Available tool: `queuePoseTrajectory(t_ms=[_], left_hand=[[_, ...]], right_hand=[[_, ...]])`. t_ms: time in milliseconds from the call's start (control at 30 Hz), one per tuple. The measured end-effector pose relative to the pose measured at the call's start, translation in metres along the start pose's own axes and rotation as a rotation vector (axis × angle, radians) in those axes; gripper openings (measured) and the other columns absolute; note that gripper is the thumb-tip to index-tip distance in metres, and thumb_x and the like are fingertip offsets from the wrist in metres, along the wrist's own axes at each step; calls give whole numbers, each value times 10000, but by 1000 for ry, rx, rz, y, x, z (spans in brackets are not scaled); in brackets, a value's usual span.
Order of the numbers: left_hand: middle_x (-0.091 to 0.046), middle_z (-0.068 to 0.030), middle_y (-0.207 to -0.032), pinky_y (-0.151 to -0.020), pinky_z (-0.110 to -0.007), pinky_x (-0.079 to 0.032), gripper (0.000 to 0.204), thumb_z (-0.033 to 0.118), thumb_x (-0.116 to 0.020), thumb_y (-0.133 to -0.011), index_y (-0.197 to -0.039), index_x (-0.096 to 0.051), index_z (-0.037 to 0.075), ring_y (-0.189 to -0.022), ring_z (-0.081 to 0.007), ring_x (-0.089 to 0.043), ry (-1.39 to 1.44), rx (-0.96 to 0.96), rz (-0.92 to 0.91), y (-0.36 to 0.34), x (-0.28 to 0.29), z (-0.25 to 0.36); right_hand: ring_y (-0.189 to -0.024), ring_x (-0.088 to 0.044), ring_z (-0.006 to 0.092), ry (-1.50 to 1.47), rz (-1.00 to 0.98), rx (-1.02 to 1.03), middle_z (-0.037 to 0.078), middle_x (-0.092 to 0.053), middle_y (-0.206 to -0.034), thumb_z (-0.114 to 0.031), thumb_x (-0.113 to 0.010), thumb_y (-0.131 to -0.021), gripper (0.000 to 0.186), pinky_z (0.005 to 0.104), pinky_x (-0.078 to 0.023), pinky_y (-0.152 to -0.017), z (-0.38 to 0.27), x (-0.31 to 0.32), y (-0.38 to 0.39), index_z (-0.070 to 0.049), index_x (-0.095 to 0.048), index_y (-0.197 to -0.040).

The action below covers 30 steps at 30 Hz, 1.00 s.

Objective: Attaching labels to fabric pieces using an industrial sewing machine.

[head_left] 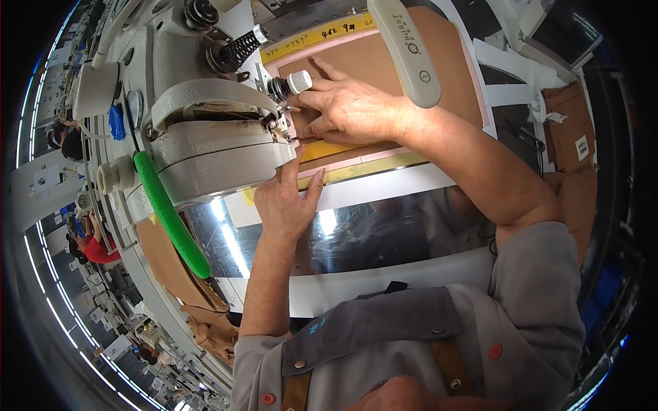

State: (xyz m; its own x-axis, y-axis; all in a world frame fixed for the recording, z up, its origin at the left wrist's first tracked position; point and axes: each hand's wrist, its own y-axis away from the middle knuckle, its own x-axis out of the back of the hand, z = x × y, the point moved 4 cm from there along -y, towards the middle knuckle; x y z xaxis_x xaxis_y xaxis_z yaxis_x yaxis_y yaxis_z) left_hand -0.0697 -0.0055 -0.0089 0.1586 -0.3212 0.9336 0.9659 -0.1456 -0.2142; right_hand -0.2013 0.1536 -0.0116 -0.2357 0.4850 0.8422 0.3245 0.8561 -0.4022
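Note:
My right hand (356, 109) lies with fingers spread on a brown panel (363, 58), close to the needle area of a pale grey sewing machine (212, 161). Pink and yellow strips border the panel; a yellow strip with handwriting (315, 38) runs along its far side. My left hand (284, 209) rests at the panel's near edge, its fingers apart, the index finger reaching up beside the machine head and the thumb pointing at the near pink strip (343, 170). Neither hand grips anything that I can see. The needle tip is hidden behind the machine's parts and my fingers.
A light-coloured lamp arm (408, 51) hangs over the panel. A long green handle (171, 216) slants down at the machine's left. Shiny metal covers the near table surface (370, 236). Brown pieces (569, 127) hang at the right, more (171, 267) lie lower left. Other people work far left.

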Motion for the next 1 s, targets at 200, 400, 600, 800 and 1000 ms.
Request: queuePoseTrajectory(t_ms=[200, 400, 600, 800, 1000], left_hand=[[-388, 15, -527, -526, -337, -380, 519, 257, -822, -861, -1335, -665, 116, -457, -182, -443, 7, -64, 74, 11, -1, 7], [-609, -69, -579, -550, -409, -488, 590, 426, -726, -931, -1418, -601, 117, -498, -281, -607, -95, -11, -19, 0, -4, 9], [-650, -135, -595, -587, -433, -536, 610, 537, -631, -967, -1401, -595, 110, -523, -335, -654, -211, 173, -212, -9, 2, 19], [-652, -113, -588, -586, -409, -515, 564, 526, -634, -967, -1360, -618, 122, -509, -301, -652, -273, 48, -121, -10, 2, 13], [-658, -115, -598, -585, -414, -515, 570, 516, -633, -972, -1372, -612, 111, -523, -293, -664, -266, 67, -105, -12, -1, 18]], right_hand=[[-1323, -581, 223, 117, -50, -17, 55, -648, -1385, -257, -634, -888, 290, 571, -306, -1230, -6, -9, -3, -223, -803, -1121], [-1287, -608, 180, 32, -7, -59, 36, -673, -1350, -273, -708, -896, 237, 573, -325, -1216, 0, -6, -2, -214, -804, -1105], [-1235, -625, 274, -83, 176, -288, 65, -683, -1322, -265, -741, -919, 234, 488, -363, -1206, 20, 4, -18, -169, -789, -1127], [-1316, -549, 253, 170, 163, -313, 57, -623, -1400, -345, -721, -913, 337, 481, -351, -1221, 16, -21, -24, -115, -743, -1159], [-1364, -493, 276, 172, 191, -374, 54, -596, -1444, -395, -606, -971, 365, 524, -275, -1251, 16, -27, -22, -122, -736, -1175]])
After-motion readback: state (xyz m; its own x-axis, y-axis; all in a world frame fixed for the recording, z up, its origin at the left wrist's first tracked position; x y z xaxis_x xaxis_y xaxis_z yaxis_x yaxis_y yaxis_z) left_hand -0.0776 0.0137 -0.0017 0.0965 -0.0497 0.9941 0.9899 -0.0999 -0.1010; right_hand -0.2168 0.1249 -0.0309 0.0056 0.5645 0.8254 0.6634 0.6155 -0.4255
